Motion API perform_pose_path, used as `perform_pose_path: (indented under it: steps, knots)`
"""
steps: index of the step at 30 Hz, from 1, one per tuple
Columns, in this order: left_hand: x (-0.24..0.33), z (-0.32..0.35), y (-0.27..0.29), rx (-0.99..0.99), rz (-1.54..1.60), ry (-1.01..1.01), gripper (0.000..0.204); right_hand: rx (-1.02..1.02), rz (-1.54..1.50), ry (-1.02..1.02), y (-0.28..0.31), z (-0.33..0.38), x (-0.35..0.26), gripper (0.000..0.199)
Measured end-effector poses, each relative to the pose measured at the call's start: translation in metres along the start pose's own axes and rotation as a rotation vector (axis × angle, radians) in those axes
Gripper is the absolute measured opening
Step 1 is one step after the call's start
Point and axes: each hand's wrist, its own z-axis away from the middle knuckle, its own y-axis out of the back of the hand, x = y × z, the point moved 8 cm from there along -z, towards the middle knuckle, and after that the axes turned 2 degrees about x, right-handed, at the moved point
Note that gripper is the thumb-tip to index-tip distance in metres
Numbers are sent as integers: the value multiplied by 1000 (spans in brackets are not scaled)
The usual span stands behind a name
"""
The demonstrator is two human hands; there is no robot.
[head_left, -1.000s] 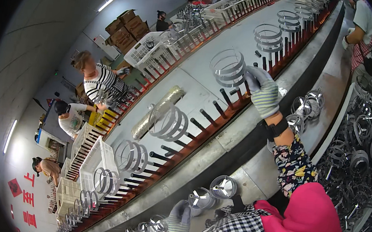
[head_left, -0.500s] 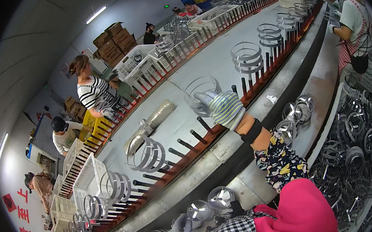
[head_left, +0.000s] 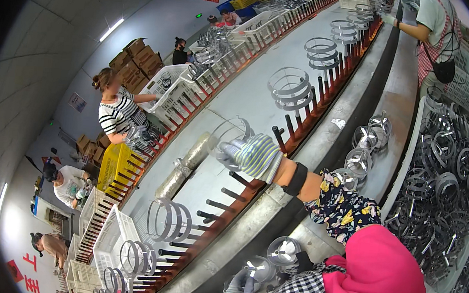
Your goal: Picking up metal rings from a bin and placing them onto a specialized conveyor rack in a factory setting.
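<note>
White crates [head_left: 115, 237] with wire rings are seen at left. A round metal piece [head_left: 259, 268] is clasped by the gloved left hand [head_left: 240, 291]. A wire ring frame [head_left: 230, 135] is gripped over the conveyor [head_left: 250, 100] by the right hand [head_left: 248, 153]. Metal rings fill the bin [head_left: 448, 184] at right.

Bright, even indoor light from ceiling strip lamps [head_left: 112, 29] far left of the hands; strong fisheye bending, black corners, slight blur.

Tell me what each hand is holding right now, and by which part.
The right hand, gloved, grips a wire ring frame by its rim above the belt. The left hand, also gloved, rests on a round metal fan part at its edge; the grip itself cannot be told.
</note>
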Motion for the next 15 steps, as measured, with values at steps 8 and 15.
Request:
perform_pose_path:
  steps: [8, 15]
  knots:
    - [-1, -1, -31, -78, -94, -12, 35, 11, -2, 66, 7, -14, -14, 26]
    - [28, -3, -38, -122, -184, -17, 34, 1, -148, -3, 63, -29, -25, 45]
